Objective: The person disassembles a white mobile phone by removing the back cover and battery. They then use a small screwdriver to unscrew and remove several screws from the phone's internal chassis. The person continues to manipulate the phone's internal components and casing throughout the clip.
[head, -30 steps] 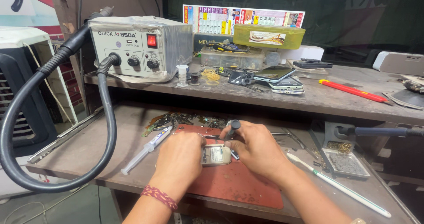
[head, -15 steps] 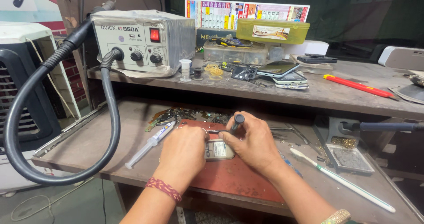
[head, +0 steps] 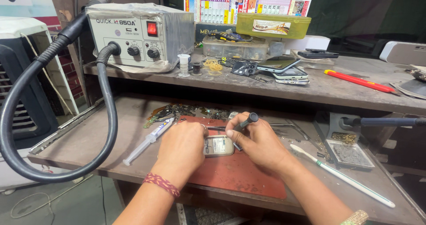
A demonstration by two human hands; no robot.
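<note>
A small phone body (head: 218, 145) lies on a red mat (head: 239, 174) on the lower bench. My left hand (head: 182, 147) rests on its left side and steadies it. My right hand (head: 257, 140) grips a dark screwdriver (head: 245, 122) whose tip points down at the phone's right edge. A red thread band circles my left wrist. The screwdriver tip itself is hidden behind my fingers.
A white syringe (head: 148, 140) lies left of my left hand. A grey hot-air station (head: 133, 36) with a black hose (head: 53, 118) stands on the upper shelf. Phones (head: 284, 69), a red-handled tool (head: 357, 80), a toothbrush (head: 341, 176) and a solder stand (head: 344, 151) lie around.
The camera has drifted slightly. Both hands stay on the phone, with the screwdriver shifted only a little.
</note>
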